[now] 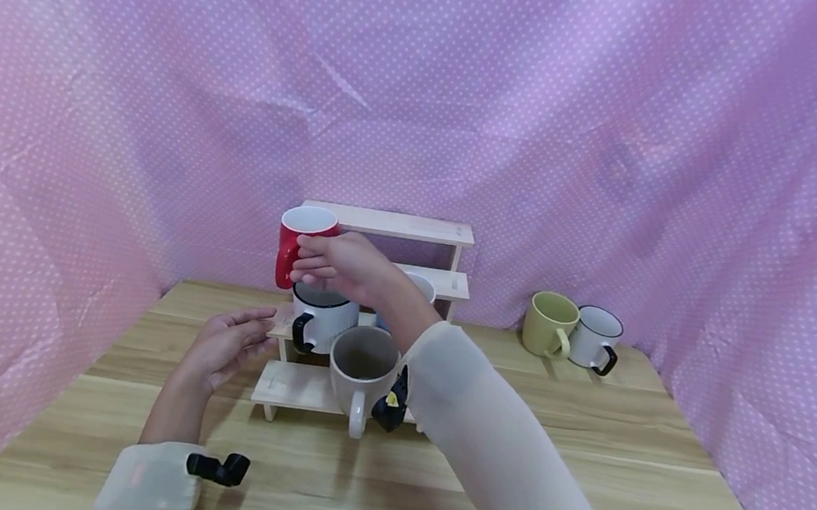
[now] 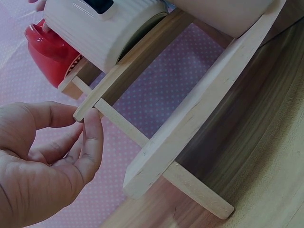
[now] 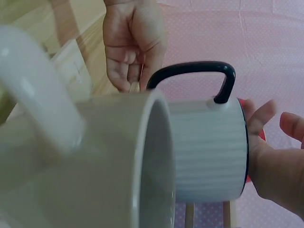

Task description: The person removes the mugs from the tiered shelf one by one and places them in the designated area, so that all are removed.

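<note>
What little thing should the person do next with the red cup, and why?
Maybe the right grip should nudge the red cup a little inward, because it seems to sit at the very left end of the wooden rack. The left grip pinches the rack, which might help keep it steady.

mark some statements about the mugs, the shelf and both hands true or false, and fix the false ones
1. The left hand touches the shelf. True.
2. The yellow mug stands on the shelf. False: it stands on the table.
3. The beige mug is on the lowest tier. True.
4. The red mug is red inside. False: its inside is white.
5. The right hand is at the yellow mug. False: it is at the red mug.
</note>
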The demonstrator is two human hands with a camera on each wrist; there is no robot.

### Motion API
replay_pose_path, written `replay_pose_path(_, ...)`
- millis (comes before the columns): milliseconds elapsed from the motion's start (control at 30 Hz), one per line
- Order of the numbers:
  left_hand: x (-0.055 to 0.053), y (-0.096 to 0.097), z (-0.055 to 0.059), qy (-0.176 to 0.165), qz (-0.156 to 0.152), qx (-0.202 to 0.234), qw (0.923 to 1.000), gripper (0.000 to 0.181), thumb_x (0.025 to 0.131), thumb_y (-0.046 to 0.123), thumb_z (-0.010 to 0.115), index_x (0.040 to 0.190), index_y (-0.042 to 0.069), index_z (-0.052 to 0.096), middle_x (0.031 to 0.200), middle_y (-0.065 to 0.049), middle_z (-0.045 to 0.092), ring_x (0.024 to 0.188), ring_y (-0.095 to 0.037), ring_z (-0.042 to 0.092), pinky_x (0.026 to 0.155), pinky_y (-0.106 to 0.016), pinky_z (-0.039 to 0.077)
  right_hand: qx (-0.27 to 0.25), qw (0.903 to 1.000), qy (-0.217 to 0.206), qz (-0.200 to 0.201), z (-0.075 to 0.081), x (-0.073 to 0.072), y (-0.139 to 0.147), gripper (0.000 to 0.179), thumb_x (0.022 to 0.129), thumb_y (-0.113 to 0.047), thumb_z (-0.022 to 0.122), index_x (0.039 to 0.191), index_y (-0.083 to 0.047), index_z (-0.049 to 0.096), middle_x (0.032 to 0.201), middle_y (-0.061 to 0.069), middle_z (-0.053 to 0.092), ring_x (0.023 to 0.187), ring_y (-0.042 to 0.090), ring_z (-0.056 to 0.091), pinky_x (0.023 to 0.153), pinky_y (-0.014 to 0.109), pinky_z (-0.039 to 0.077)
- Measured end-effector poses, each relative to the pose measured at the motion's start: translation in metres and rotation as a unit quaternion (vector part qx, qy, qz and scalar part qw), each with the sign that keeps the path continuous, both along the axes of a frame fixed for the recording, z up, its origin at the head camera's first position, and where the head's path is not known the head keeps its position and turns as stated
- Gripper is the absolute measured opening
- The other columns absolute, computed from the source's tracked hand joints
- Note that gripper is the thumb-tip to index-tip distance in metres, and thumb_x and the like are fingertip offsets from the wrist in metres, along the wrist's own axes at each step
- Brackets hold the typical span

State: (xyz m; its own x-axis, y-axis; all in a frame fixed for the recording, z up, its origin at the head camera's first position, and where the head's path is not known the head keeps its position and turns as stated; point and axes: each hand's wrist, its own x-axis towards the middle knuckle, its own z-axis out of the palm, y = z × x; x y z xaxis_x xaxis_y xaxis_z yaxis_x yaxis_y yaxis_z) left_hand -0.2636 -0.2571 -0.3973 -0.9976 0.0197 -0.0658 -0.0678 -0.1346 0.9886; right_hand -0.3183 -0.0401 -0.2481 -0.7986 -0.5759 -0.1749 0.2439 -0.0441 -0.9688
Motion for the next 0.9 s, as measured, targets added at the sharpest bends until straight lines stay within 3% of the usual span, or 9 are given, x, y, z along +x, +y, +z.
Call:
replay_pose_path(133, 0.0, 0.0, 0.001, 0.0, -0.002, -0.002, 1.0, 0.051, 0.106, 0.009, 0.055, 0.148, -0.013, 0.038, 0.113, 0.0, 0.06, 0.099, -0.009, 0.066, 0.103, -0.031, 0.055, -0.027, 0.9983, -0.052, -0.002, 0.0, 0.0, -0.009, 0.035, 0.102, -0.018, 0.064, 0.126, 0.006, 0.057, 0.113, 0.02, 0.07, 0.091, 0.027, 0.072, 0.07, 0.022, 0.059)
replay_pose_path(267, 0.0, 0.0, 0.001, -0.004, -0.002, -0.002, 1.0, 0.05, 0.106, 0.008, 0.055, 0.148, -0.013, 0.038, 0.115, -0.001, 0.059, 0.101, -0.009, 0.065, 0.1, -0.029, 0.056, -0.067, 0.9923, -0.104, -0.006, 0.001, 0.003, -0.018, 0.041, 0.103, -0.016, 0.064, 0.135, 0.005, 0.05, 0.122, 0.02, 0.064, 0.114, 0.036, 0.068, 0.09, 0.029, 0.06)
replay_pose_path(400, 0.001, 0.0, 0.002, -0.004, -0.004, -0.003, 1.0, 0.05, 0.107, 0.007, 0.053, 0.149, -0.013, 0.037, 0.12, -0.003, 0.056, 0.102, -0.008, 0.063, 0.097, -0.026, 0.057, -0.133, 0.9726, -0.191, -0.01, 0.002, 0.005, -0.024, 0.054, 0.104, -0.013, 0.06, 0.148, 0.009, 0.037, 0.142, 0.026, 0.051, 0.132, 0.042, 0.055, 0.11, 0.037, 0.049)
replay_pose_path(533, 0.001, 0.0, 0.003, -0.005, -0.006, -0.001, 1.0, 0.051, 0.106, 0.006, 0.052, 0.15, -0.014, 0.035, 0.124, -0.005, 0.053, 0.103, -0.008, 0.063, 0.098, -0.025, 0.057, -0.167, 0.9569, -0.236, -0.027, 0.0, 0.008, -0.031, 0.052, 0.105, -0.009, 0.057, 0.15, 0.007, 0.036, 0.141, 0.028, 0.05, 0.135, 0.043, 0.051, 0.113, 0.043, 0.046)
replay_pose_path(700, 0.002, 0.001, 0.003, -0.008, -0.002, -0.006, 1.0, 0.05, 0.106, 0.006, 0.051, 0.151, -0.012, 0.036, 0.129, -0.007, 0.051, 0.105, -0.007, 0.062, 0.104, -0.03, 0.054, -0.154, 0.9626, -0.215, -0.058, -0.002, 0.011, -0.038, 0.034, 0.104, -0.005, 0.056, 0.136, 0.005, 0.05, 0.127, 0.028, 0.057, 0.132, 0.045, 0.054, 0.111, 0.047, 0.048)
replay_pose_path(900, 0.003, 0.002, 0.002, -0.005, 0.005, -0.007, 1.0, 0.047, 0.106, 0.005, 0.052, 0.148, -0.012, 0.041, 0.124, -0.005, 0.054, 0.101, -0.008, 0.064, 0.1, -0.027, 0.056, -0.101, 0.979, -0.119, -0.131, -0.005, 0.02, -0.047, 0.051, 0.098, -0.003, 0.067, 0.142, -0.002, 0.042, 0.113, 0.023, 0.062, 0.11, 0.043, 0.068, 0.096, 0.051, 0.058)
